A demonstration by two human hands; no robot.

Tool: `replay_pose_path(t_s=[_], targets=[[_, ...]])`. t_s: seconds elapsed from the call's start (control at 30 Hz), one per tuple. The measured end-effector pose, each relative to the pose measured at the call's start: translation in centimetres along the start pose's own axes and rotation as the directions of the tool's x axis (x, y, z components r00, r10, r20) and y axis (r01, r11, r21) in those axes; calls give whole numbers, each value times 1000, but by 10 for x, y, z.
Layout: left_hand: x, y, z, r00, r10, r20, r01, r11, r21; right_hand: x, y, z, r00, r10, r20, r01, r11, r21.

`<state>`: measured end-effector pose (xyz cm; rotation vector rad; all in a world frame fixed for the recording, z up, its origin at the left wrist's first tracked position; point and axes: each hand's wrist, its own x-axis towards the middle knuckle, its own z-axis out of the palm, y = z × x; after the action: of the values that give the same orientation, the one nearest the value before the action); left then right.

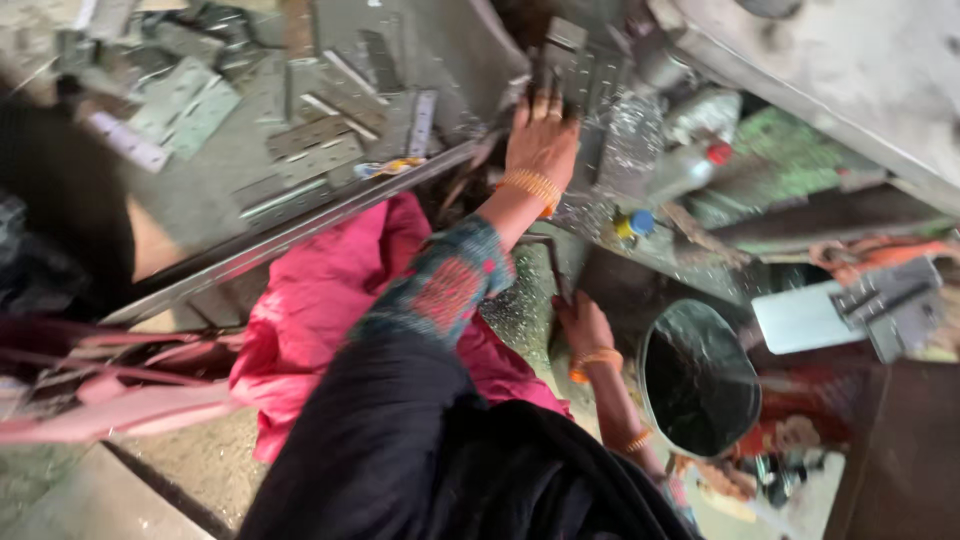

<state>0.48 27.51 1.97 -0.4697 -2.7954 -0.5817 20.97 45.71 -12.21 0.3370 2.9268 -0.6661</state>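
Hands at a cluttered metalwork bench, seen from above, w/ the frame blurring and tilting. We are reaching our left hand (541,140) up toward 12 o'clock, fingers stretching out together and pressing onto a grey perforated metal piece (575,62); gold bangles (532,186) are circling the wrist, and a patterned teal-and-red sleeve (447,283) is covering the forearm. Our right hand (583,325) is sitting just right of centre, approx 4 o'clock from the left hand, fingers curling around a thin dark handle (556,268); we can't tell what tool it belongs to. At 3 o'clock from that hand a round metal bucket (698,378) is standing w/ a dark inside. Flat metal hinges (315,140) are lying scattered on a grey surface at 10 o'clock. A plastic bottle w/ a red cap (690,165) is lying at 2 o'clock, near a small blue-and-yellow object (634,224). Pink cloth (325,290) is bunching at 8 o'clock beside the sleeve.
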Motion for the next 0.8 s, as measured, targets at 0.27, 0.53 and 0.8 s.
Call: replay_pose_path(t_s=[0.27, 0.53, 0.8], targets=[[-77, -185, -80, 894, -405, 192, 335, 888, 315, 12, -22, -35, 994, 11, 105, -7, 999, -37], [-102, -296, -80, 853, -474, 219, 413, 869, 272, 5, -32, -12, 995, 56, 84, -55, 998, -5], [-158, -258, -105, 827, -550, -115, 554, 833, -2, -18, -26, -23, 997, 48, 53, -46, 998, -38]])
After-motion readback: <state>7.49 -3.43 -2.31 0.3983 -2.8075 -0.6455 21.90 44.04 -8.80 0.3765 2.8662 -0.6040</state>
